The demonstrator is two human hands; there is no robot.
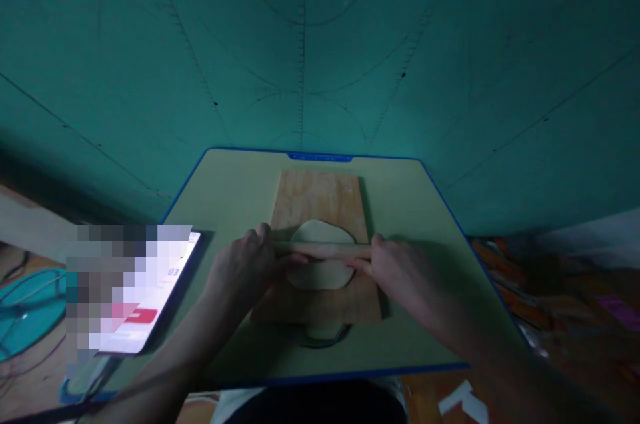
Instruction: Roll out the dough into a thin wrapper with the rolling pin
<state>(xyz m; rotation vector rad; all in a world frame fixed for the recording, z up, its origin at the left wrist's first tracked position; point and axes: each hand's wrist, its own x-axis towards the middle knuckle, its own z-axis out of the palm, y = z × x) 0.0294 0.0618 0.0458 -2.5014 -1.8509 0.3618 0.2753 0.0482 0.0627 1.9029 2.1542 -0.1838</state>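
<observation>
A wooden rolling pin (330, 251) lies crosswise over a flat round of pale dough (320, 275). My left hand (253, 261) is wrapped round the pin's left end, and my right hand (393, 264) grips the right end. Both thumbs reach inward along the near side of the pin, close above the dough. Beneath the dough is a wooden cutting board (320, 194), its long side running away from me. The pin hides a strip across the middle of the dough.
The board rests on a pale table with a blue rim (390, 159). A lit tablet (150, 311) with a cable stands at the left, partly blurred out. A dark curved handle (325, 342) shows at the board's near end. Behind rises a green wall (350, 44) with drawn lines.
</observation>
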